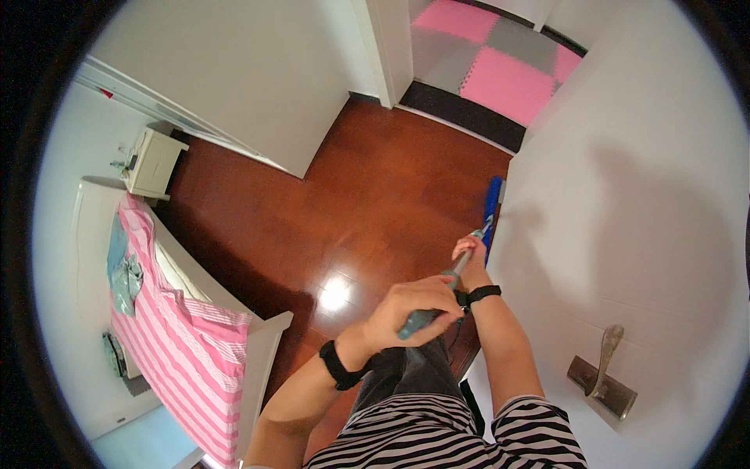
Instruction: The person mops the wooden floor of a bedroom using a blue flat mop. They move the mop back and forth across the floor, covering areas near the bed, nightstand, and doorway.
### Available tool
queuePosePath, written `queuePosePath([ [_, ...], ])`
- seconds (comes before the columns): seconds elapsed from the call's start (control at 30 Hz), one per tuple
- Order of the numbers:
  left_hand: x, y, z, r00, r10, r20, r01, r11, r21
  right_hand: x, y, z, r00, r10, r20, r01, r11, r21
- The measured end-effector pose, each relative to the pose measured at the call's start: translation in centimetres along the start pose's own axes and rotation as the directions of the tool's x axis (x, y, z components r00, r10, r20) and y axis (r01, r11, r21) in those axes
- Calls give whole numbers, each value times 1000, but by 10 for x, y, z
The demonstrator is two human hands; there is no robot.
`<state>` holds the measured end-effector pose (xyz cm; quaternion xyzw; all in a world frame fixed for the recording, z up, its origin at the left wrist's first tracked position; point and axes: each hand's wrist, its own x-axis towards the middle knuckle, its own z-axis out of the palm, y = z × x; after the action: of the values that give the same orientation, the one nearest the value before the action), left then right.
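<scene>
A mop with a long blue head [491,202] rests on the reddish-brown floor, its head lying along the foot of the white door at right. Its grey pole [462,262] slants back toward my body and ends in a dark green grip [417,322]. My left hand [418,307] is wrapped round that upper end. Lower down the pole, closer to the blue head, my right hand [470,256] is closed on it. Black bands circle both wrists. Part of the mop head is hidden behind my right hand.
The white door [625,258] with a metal lever handle [605,379] stands close on my right. A bed with pink striped bedding [183,336] is at left, a white nightstand [155,166] beyond it. Another white door [234,70] stands ahead. Pink and grey foam mats [508,82] lie past a dark threshold [461,116].
</scene>
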<state>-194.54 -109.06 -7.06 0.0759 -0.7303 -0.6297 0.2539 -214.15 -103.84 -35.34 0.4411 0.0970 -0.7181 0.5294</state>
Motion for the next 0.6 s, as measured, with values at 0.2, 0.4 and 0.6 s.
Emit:
queuePosePath([
  [0.2,-22,-23,17,997,9,-78,-11,1000,-19,19,-22,-11,988,-131,-81,85,903,-422],
  [0.4,-86,-6,12,981,-58,-184,53,998,-35,16,23,-38,954,-202,-223,17,778,-629],
  [0.6,-186,36,-12,873,-161,-460,209,976,55,7,122,-93,943,-190,-275,-107,607,-787],
])
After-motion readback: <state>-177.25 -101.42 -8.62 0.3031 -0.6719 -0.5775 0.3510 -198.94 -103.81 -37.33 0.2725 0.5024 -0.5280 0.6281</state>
